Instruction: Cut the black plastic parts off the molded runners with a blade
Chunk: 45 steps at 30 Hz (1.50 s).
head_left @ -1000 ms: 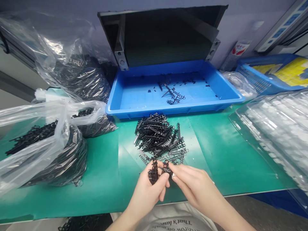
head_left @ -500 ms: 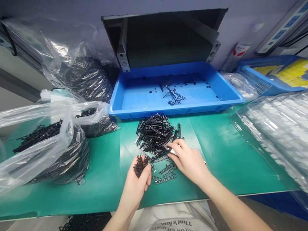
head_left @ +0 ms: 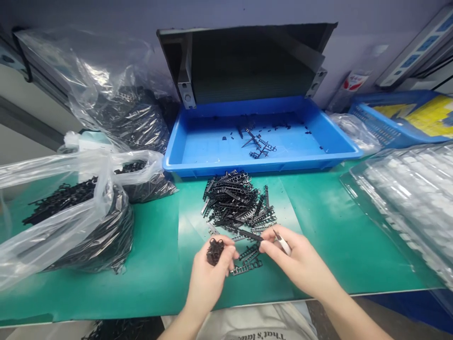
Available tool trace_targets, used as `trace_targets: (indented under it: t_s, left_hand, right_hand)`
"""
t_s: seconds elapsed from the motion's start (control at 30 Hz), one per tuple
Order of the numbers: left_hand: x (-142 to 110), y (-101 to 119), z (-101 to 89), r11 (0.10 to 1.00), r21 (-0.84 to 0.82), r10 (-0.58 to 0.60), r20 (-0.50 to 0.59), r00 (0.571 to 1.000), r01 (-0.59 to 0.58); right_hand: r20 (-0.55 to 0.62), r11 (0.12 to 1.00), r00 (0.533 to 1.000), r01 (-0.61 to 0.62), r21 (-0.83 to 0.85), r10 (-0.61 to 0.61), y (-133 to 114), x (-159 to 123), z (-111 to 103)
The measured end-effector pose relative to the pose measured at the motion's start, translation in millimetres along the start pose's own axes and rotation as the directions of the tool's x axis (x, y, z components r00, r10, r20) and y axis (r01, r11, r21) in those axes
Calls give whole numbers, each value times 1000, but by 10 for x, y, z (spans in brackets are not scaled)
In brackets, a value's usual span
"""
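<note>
My left hand (head_left: 208, 269) is closed around a bunch of black plastic strips (head_left: 215, 251), whose ring-shaped ends point up out of the fist. Just to its right, my right hand (head_left: 295, 252) pinches one black plastic strip (head_left: 252, 234) between thumb and fingers. A slim white tool with a dark pointed tip (head_left: 282, 242) is also held in that hand; its exact kind is unclear. Beyond both hands lies a heap of similar strips (head_left: 231, 196) with ladder-like and ringed edges. Several loose strips (head_left: 247, 267) lie between the hands on the green mat.
A blue tray (head_left: 262, 165) with scattered black bits stands behind the heap, under a dark chute opening (head_left: 247, 63). Plastic bags of black parts (head_left: 85, 236) crowd the left. Stacked clear trays (head_left: 406, 198) and a blue basket (head_left: 375, 118) are at right.
My right hand has drawn back from the heap toward me, now with a strip in its fingers. The left hand has shifted slightly right, still gripping its bunch.
</note>
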<state>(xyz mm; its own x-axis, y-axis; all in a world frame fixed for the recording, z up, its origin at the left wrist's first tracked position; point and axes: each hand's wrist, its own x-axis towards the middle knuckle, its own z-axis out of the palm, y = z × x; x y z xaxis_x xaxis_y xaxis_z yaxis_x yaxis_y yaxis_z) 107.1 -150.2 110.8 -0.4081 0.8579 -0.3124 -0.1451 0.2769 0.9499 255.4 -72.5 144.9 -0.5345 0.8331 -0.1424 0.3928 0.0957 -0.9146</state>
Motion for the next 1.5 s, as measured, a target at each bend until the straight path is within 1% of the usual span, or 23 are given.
trace_targets:
  t_s: [0.03,0.1,0.17,0.2,0.27,0.37,0.43,0.53,0.57,0.63,0.7,0.77,0.9,1.1,1.2,1.27,1.33,1.43,1.5]
  left_hand:
    - [-13,-9,48,996,-85,-3,14,1000,4]
    - [-30,-11,117,973,-230,6,13,1000,-3]
    - [-41,2,144,952,-305,12,29,1000,-3]
    - [-45,12,145,949,-315,12,44,999,3]
    - [-52,36,133,951,-309,1,77,997,23]
    - [-57,80,115,948,-307,-50,98,994,78]
    - [-57,114,111,939,-317,-96,122,988,131]
    - [-57,160,106,907,-336,-185,220,958,252]
    - [-56,172,103,894,-341,-209,258,943,292]
    - [-54,188,92,872,-350,-240,303,922,342]
    - [-51,195,79,864,-354,-254,310,916,359]
    - [-46,194,66,863,-353,-257,310,915,362]
    - [-35,185,55,865,-335,-268,320,909,374]
    - [-23,165,62,883,-304,-263,315,912,359]
    - [-29,173,75,914,-247,-242,305,921,322]
    - [-42,199,99,934,-173,-261,269,927,313]
    - [-56,235,134,943,-113,-286,206,936,312]
    - [-66,269,180,950,-107,-278,128,952,292]
    - [-64,256,194,953,-117,-268,109,957,280]
  right_hand:
    - [39,993,997,-64,103,60,6,-25,68]
    - [137,951,982,-164,262,131,31,-79,205]
    - [198,916,969,-207,343,145,56,-133,319]
    - [200,914,970,-205,350,141,66,-158,361]
    - [166,942,979,-166,292,121,78,-203,409]
    - [117,994,992,-53,99,41,96,-246,390]
    - [83,1000,996,18,-24,-16,105,-253,326]
    - [34,978,991,131,-161,-127,93,-227,185]
    - [40,963,983,182,-197,-177,80,-212,137]
    - [92,924,961,275,-266,-259,46,-185,58]
    - [156,894,947,318,-315,-281,16,-168,11]
    - [192,876,937,342,-340,-291,4,-165,-5]
    - [208,854,925,374,-360,-317,20,-173,0]
    - [216,852,927,369,-372,-307,37,-170,-7]
    - [215,840,931,359,-407,-294,34,-168,-7]
    - [214,827,931,362,-430,-297,31,-165,0]
    - [215,817,931,363,-448,-295,30,-160,13]
    - [202,805,933,358,-473,-297,38,-155,38]
    - [185,800,933,361,-480,-310,50,-159,63]
